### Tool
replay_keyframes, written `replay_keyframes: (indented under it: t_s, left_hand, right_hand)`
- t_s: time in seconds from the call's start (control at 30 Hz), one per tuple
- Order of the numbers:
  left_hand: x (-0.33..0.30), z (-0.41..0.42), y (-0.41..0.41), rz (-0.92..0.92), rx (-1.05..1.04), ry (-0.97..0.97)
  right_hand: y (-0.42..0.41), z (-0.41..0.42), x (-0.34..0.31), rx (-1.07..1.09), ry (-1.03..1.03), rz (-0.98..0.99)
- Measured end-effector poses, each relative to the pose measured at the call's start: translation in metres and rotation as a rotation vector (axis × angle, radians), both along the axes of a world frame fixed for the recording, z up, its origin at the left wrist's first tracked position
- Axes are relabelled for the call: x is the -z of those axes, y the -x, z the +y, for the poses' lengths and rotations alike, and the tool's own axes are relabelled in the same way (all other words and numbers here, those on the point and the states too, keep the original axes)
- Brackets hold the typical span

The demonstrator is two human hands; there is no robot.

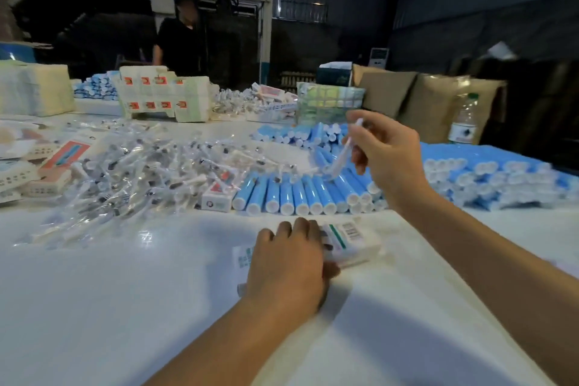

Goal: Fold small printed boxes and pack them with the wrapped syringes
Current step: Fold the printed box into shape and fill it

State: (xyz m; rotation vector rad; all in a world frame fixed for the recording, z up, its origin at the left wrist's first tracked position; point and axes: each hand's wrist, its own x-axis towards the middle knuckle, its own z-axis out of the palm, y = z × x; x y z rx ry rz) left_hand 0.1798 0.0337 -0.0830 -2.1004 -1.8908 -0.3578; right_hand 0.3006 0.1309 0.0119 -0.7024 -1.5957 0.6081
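My left hand (289, 263) lies on a small white printed box (351, 243) with a barcode and green stripe, near the table's middle; the fingers curl over the box's left end. My right hand (387, 155) is raised above a row of blue tubes (297, 193) and pinches a clear wrapped syringe (341, 152) that hangs down from the fingers. A big heap of wrapped syringes (134, 172) covers the table to the left. A folded small box (217, 197) sits at the heap's edge.
More blue tubes (501, 178) are stacked at the right. Flat printed box blanks (163, 92) stand in stacks at the back, with brown sacks (432, 97) and a water bottle (463, 122) behind. A person in black (181, 41) stands across the table.
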Motion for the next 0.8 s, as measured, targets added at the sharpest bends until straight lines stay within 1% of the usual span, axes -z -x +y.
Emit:
replay_keyframes:
  t_s: [0.03,0.07,0.1,0.17,0.23,0.43,0.53,0.7,0.73,0.8]
  left_hand:
    - [0.0,0.004,0.006,0.011,-0.069,-0.048]
    - [0.0,0.006,0.007,-0.008,-0.03,-0.097]
    - [0.0,0.006,0.003,-0.003,-0.034,-0.1]
    - [-0.002,0.005,-0.005,-0.05,-0.054,-0.079]
    - [-0.002,0.01,0.003,-0.043,-0.089,-0.099]
    - [-0.002,0.005,-0.006,-0.038,-0.083,-0.106]
    - [-0.002,0.001,-0.013,-0.026,-0.081,-0.116]
    - [-0.002,0.005,-0.013,-0.069,-0.08,-0.131]
    - [-0.002,0.005,-0.013,-0.079,-0.081,-0.139]
    - [-0.002,0.005,-0.012,-0.079,-0.082,-0.151]
  right_hand:
    - [-0.022,0.0,0.007,0.031,0.101,0.131]
    - [-0.041,0.0,0.016,0.057,0.204,0.233]
    - [-0.057,-0.001,0.026,0.076,0.305,0.306]
    - [-0.079,-0.002,0.046,0.076,0.482,0.397]
    - [-0.085,-0.003,0.056,0.037,0.583,0.448]
    - [-0.062,-0.011,0.066,0.012,0.591,0.324]
    - [-0.055,-0.014,0.071,0.079,0.54,0.263]
    - [-0.048,-0.022,0.08,0.227,0.451,0.049]
    - [-0.046,-0.024,0.081,0.202,0.458,0.037]
    - [-0.043,-0.028,0.08,0.064,0.52,0.047]
